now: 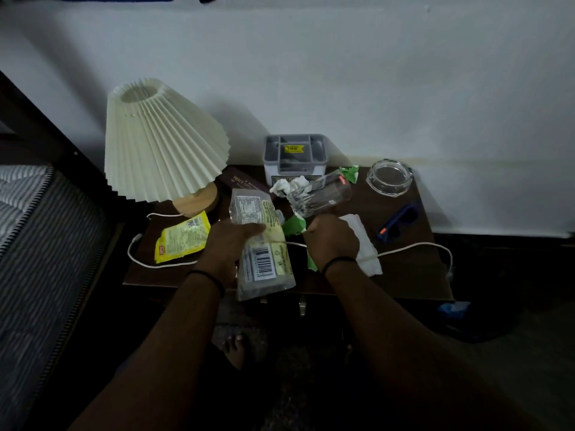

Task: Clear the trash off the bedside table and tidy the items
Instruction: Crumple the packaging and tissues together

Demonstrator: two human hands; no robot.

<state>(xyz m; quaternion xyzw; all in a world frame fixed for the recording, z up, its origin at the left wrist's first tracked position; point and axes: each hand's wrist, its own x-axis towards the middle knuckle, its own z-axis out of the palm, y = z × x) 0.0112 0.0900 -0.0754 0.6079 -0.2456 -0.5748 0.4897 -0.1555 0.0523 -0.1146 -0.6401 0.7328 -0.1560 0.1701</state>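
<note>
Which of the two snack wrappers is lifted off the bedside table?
The clear wrapper with the barcode, gripped in the left hand. The yellow wrapper lies flat beside the lamp base, untouched.

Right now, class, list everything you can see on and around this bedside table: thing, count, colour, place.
lamp: 1, cream pleated shade, back left
organiser box: 1, grey, back centre
ashtray: 1, clear glass, back right
sunglasses: 1, blue, right
yellow packet: 1, front left
cable: 1, white, across table
tissue: 1, white, under right hand
clear wrapper: 1, in left hand
glass: 1, clear, tilted, in right hand
green scraps: several, centre
mattress: 1, striped, left
hands: left, right
</note>
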